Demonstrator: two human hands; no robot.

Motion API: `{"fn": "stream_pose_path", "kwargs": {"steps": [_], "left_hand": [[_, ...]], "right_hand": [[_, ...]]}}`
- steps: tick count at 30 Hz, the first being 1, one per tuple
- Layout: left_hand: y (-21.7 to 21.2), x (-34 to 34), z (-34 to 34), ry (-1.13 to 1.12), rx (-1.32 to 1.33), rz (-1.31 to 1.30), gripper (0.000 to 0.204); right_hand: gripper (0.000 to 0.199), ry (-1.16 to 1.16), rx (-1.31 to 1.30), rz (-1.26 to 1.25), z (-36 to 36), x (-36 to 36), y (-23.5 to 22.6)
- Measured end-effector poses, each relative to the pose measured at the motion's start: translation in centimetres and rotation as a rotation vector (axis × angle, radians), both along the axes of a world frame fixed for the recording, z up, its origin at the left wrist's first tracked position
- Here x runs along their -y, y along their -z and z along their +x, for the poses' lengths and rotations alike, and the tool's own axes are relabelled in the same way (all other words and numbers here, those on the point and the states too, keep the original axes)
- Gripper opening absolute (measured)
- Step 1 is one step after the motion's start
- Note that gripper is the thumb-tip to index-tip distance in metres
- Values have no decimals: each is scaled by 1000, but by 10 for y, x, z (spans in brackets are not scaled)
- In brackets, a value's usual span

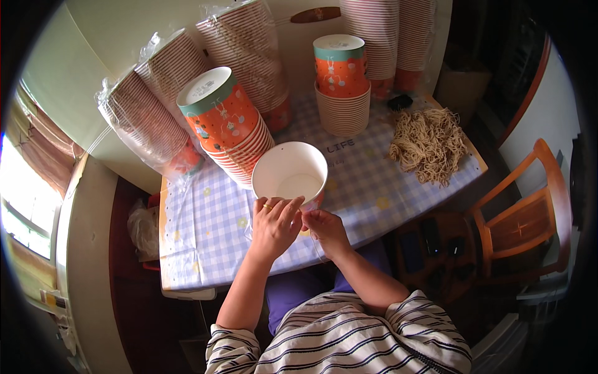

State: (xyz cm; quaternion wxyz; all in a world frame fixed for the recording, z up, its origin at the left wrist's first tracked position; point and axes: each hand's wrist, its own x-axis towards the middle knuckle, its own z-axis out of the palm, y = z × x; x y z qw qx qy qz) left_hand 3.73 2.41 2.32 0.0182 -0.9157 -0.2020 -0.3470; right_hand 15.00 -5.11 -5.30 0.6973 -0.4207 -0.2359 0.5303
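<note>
A white-lined paper bucket (289, 163) stands upright near the front of the table, its open mouth tilted toward me. My left hand (274, 227) is at the near rim, fingers bent over it and closed on the bucket's wall. Close beside it, my right hand (327, 232) pinches a thin string (318, 248) against the bucket's near side; a length of it hangs below the fingers. The fingertips partly hide the spot where string and bucket meet. Behind the bucket leans a stack of upside-down orange and green paper buckets (221, 118).
Another upside-down bucket stack (342, 81) stands farther back. Tall plastic-wrapped bucket stacks (243, 56) line the wall. A heap of beige strings (430, 146) lies at the table's right, near a small black item (400, 102). A wooden chair (523, 215) stands to the right.
</note>
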Motion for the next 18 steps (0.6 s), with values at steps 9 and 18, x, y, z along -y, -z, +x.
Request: {"fn": "stream_pose_path", "kwargs": {"steps": [9, 18], "left_hand": [[-1, -5, 2, 61, 16, 17, 36], [-7, -11, 2, 109, -7, 17, 36]], "right_hand": [[18, 35, 42, -7, 0, -4, 5], [19, 55, 124, -20, -2, -6, 7]]}}
